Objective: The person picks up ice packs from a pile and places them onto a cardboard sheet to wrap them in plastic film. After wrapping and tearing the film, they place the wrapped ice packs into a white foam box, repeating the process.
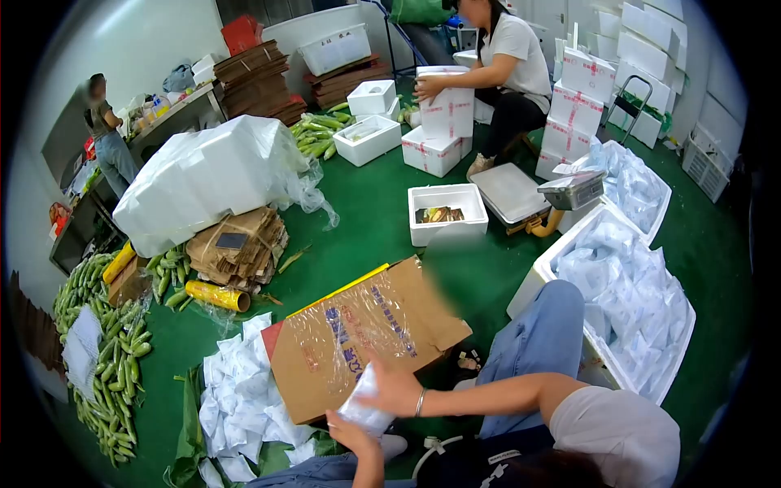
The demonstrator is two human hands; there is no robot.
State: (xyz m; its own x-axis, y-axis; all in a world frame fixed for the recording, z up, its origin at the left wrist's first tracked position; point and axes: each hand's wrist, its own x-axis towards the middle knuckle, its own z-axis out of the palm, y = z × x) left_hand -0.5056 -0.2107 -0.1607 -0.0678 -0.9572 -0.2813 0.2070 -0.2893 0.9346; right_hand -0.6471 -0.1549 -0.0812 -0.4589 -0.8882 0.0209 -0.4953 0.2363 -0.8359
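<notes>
Between my two hands, above the near edge of a cardboard box, is a small white packet (368, 413). My right hand (392, 392) reaches in from the right and closes on its upper end; a bracelet circles that wrist. Below, my left hand (355, 436) grips the packet's lower edge with bent fingers. The brown cardboard box (325, 358), with printed lettering and clear film over its top, lies tilted in front of me. To its left, a heap of similar white packets (240, 382) rests on green material on the floor.
Foam boxes of bluish-white packs (626, 301) stand at my right. Ahead are an open foam box (447, 232) and a scale (508, 193). Corn cobs (114, 366) and a yellow roll (218, 295) lie left. Another person (517, 65) handles taped foam boxes; one more person (110, 134) stands far left.
</notes>
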